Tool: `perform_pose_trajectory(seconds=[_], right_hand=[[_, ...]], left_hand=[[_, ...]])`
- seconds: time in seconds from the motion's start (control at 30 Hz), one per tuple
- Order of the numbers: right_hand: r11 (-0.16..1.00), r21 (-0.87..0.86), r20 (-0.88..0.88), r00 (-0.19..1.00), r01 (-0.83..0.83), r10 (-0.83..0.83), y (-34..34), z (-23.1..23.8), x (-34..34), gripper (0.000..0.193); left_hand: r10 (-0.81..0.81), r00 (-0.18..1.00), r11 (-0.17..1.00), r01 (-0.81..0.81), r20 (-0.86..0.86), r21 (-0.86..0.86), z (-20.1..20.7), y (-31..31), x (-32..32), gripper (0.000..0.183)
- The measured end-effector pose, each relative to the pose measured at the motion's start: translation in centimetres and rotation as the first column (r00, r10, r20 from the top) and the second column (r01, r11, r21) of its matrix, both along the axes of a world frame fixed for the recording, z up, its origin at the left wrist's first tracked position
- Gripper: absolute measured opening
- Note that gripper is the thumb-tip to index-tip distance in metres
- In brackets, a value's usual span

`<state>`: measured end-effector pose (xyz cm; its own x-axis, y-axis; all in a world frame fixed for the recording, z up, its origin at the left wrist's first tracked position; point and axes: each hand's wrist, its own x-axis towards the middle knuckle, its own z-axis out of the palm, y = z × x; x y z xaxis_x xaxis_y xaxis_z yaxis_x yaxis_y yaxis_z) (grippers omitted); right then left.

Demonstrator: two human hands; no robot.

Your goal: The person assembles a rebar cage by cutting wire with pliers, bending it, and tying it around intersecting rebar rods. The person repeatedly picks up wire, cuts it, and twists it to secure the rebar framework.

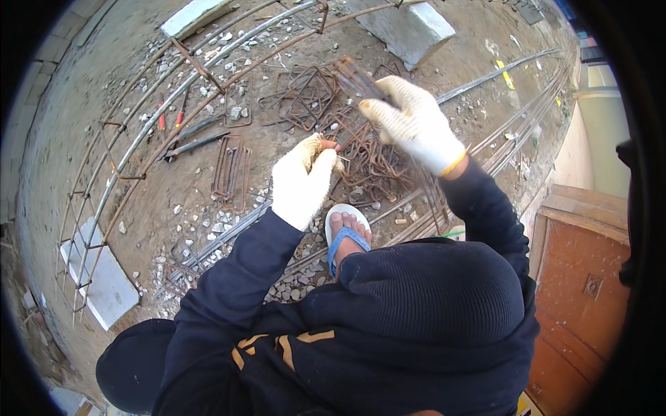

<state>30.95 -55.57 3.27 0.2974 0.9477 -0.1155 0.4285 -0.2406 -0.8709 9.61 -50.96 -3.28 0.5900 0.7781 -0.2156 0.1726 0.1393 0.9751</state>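
Note:
My right hand [415, 128], in a white knit glove with a yellow cuff edge, is closed around a bundle of rusty rebar stirrups [355, 78]. The hand and bundle are smeared by motion. Left of it, my gloved left hand [302, 177] has its fingers pinched together, a bare fingertip poking out. Whatever sits in that pinch is too small to make out. Beneath and between both hands lies a tangled heap of bent rusty stirrups [378, 163], with more square stirrups [298, 97] beyond it. A neat stack of stirrups [231, 170] lies left of my left hand.
A long curved rebar cage [149, 149] spans the left and far side, near concrete blocks [104, 277] [406, 31]. Red-handled cutters [182, 128] lie beside it. Long thin rods [513, 128] run along the right, by a brown wooden panel [583, 284]. My sandalled foot [347, 236] stands among gravel.

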Motion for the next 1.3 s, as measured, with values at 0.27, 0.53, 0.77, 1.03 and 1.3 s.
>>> perform_pose_trajectory(seconds=[0.27,0.53,0.77,1.03,1.3], right_hand=[[0.898,-0.01,0.509,0.771,-0.44,0.383,-2.1,1.9,-6.4,0.041],[0.775,-0.264,0.742,0.393,-0.574,0.543,-2.8,4.0,-5.7,0.038],[0.728,-0.006,0.891,0.326,-0.685,0.315,-2.6,5.7,-6.5,0.044],[0.597,0.398,0.848,0.528,-0.697,0.051,0.1,6.9,-3.4,0.037],[0.962,-0.229,0.552,0.794,-0.149,0.254,10.3,-8.2,4.7,0.045]], left_hand=[[0.197,0.939,0.876,-0.04,0.28,-0.481,-0.5,-2.0,-1.2,0.022],[-0.139,0.929,0.898,0.263,0.342,-0.352,-3.8,-0.2,-6.6,0.028],[-0.211,0.182,0.773,0.632,-0.96,-0.05,9.0,10.7,-12.7,0.041],[-0.319,0.928,0.871,0.368,-0.195,0.327,5.3,2.9,-6.9,0.021],[-0.341,0.911,0.84,0.405,-0.23,0.36,3.2,-0.9,-6.5,0.021]])
